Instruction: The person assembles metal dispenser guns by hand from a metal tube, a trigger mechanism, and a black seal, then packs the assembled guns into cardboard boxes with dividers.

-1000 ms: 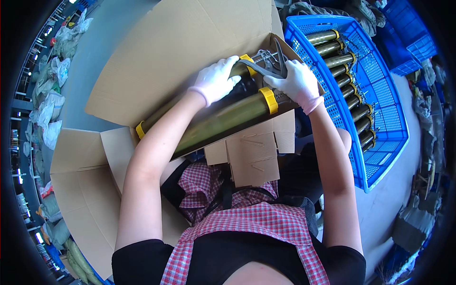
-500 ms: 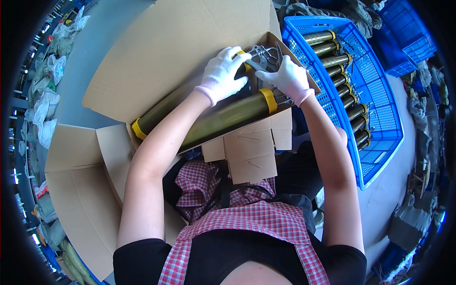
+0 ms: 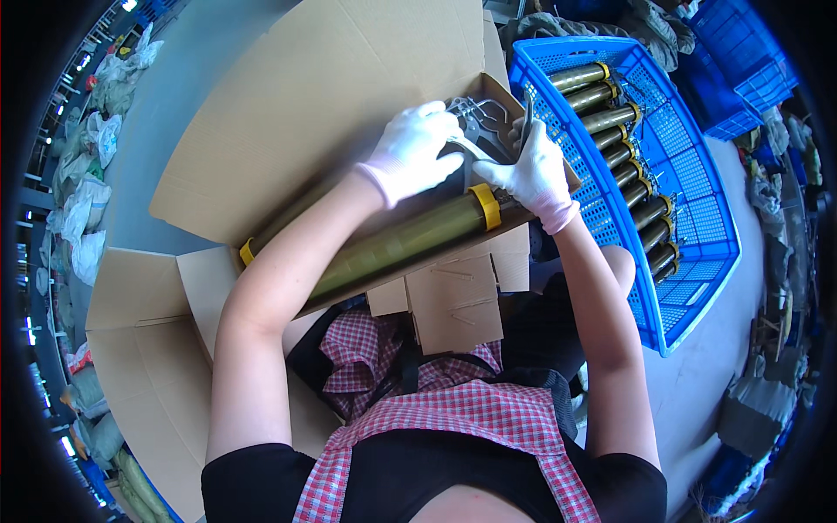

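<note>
Between left hand and right hand: grey metal fitting, the right closed around it, presumably for steadiness; the left curled, its hold unclear. Below the grip: green tube, inside carton.

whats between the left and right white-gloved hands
In the head view, part of a slim grey metal tool crosses the gap between the white-gloved left hand and the white-gloved right hand.

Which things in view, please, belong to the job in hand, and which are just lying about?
Likely in use:
grey metal piece at left hand and right hand
tubes in cardboard box
blue basket of tubes

Apparently lying about:
blue crates
pale sacks
</note>
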`<state>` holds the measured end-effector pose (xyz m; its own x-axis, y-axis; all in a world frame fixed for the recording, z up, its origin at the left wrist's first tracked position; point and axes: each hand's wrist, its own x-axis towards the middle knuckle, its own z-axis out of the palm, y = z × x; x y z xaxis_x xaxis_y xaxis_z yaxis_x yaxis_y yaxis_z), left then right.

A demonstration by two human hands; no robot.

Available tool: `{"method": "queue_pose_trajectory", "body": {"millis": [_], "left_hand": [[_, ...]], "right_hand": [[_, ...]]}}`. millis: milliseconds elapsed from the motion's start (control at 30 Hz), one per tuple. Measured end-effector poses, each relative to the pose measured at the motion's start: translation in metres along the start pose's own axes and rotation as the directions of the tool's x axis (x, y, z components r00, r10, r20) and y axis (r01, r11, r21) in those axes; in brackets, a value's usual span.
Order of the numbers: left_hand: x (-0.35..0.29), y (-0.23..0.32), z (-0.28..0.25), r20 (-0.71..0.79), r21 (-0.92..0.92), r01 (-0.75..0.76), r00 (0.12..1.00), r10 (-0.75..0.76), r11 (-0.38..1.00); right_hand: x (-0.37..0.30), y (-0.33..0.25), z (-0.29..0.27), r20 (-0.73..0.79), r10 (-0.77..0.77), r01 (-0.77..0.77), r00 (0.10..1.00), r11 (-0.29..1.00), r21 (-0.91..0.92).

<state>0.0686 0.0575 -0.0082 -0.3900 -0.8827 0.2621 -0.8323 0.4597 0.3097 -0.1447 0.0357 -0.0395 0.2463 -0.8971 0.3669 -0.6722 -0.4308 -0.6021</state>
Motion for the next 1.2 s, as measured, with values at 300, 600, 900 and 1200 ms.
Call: {"method": "queue_pose_trajectory", "body": {"millis": [300,600,900,1200], "left_hand": [[-0.019,0.010,0.024,0.277,0.430,-0.135,0.961,0.012,0.893],[0.025,0.015,0.041,0.527,0.234,0.155,0.809,-0.260,0.960],[0.024,-0.005,0.074,0.411,-0.023,0.435,0.825,-0.388,0.900],[0.031,-0.004,0.065,0.545,-0.153,0.439,0.785,-0.295,0.886]], "right_hand": [[0.014,0.009,0.011,-0.009,-0.090,0.086,0.996,0.973,-0.213],[0.037,0.012,0.026,0.228,0.071,0.022,0.971,0.925,-0.379],[0.030,0.005,0.031,0.180,0.115,-0.058,0.977,0.954,-0.293],[0.020,0.006,0.032,0.117,0.087,-0.039,0.989,0.930,-0.364]]}}
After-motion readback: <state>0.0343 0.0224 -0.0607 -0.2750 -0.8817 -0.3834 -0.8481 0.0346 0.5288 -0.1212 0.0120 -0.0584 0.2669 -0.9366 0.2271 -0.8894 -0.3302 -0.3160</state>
